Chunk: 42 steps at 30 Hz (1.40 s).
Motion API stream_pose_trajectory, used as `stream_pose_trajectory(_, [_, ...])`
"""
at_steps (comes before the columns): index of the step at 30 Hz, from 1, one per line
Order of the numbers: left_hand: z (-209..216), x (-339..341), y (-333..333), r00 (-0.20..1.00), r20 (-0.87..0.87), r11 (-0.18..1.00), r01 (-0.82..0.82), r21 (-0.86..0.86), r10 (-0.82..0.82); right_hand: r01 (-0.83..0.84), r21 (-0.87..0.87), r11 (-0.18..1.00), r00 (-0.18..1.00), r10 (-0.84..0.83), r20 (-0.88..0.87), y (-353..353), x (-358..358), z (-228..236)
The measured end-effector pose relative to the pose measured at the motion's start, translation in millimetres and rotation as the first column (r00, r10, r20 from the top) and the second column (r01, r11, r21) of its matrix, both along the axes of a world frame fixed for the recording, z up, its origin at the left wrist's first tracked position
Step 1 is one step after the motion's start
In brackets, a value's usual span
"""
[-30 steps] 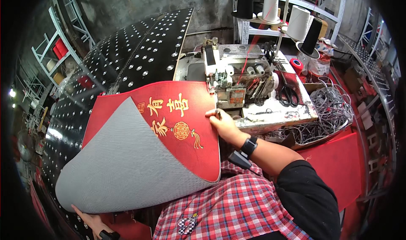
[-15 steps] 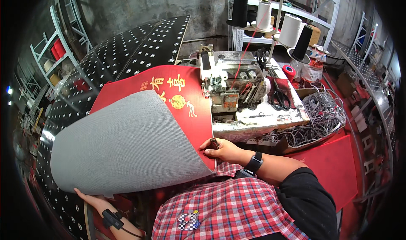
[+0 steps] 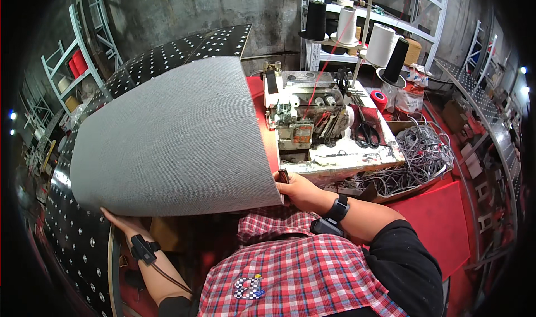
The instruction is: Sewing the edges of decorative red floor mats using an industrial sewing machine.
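A large red floor mat with a ribbed grey backing (image 3: 173, 138) is folded over, so its grey underside faces up. A strip of its red face (image 3: 258, 102) shows beside the sewing machine (image 3: 310, 107). My left hand (image 3: 124, 221) holds the mat's near left edge from below, its fingers partly hidden under it. At the near right corner my right hand (image 3: 301, 191) is closed on the mat's edge. A small dark tool (image 3: 283, 176) sticks up from that same hand; its kind cannot be made out.
Black scissors (image 3: 367, 133) lie on the machine's table. Thread cones (image 3: 381, 42) stand behind it, with red thread running down. A box of tangled grey strips (image 3: 424, 149) is on the right, near a red mat (image 3: 438, 222). A black studded table (image 3: 72, 244) extends left.
The grey flap has swung farther over and away from me, covering the gold pattern on the red face. Both hands have moved slightly away from me with the mat.
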<state>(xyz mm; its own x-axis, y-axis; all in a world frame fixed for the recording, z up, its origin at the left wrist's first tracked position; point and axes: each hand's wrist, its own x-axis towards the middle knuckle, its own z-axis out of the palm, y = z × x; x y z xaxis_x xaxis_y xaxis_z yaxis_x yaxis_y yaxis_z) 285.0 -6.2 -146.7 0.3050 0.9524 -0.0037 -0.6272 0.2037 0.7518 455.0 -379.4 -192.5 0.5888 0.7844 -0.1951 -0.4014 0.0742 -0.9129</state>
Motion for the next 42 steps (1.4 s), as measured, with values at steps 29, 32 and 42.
stream_pose_trajectory(29, [72.3,-90.8,7.0,0.99,0.078,0.993,0.117,0.009,-0.117,0.1,-0.047,0.994,0.993,-0.097,0.06,7.6,-5.8,-30.1])
stream_pose_trajectory(32, [54.2,-89.9,32.9,0.994,-0.018,0.988,0.105,0.113,-0.104,0.09,-0.04,0.995,0.994,-0.087,0.066,6.3,-5.4,-29.9])
stream_pose_trajectory(42, [-27.8,-48.5,111.9,0.967,-0.176,0.978,0.164,-0.131,-0.186,0.078,-0.039,0.996,0.996,-0.077,0.041,5.7,0.2,-31.5])
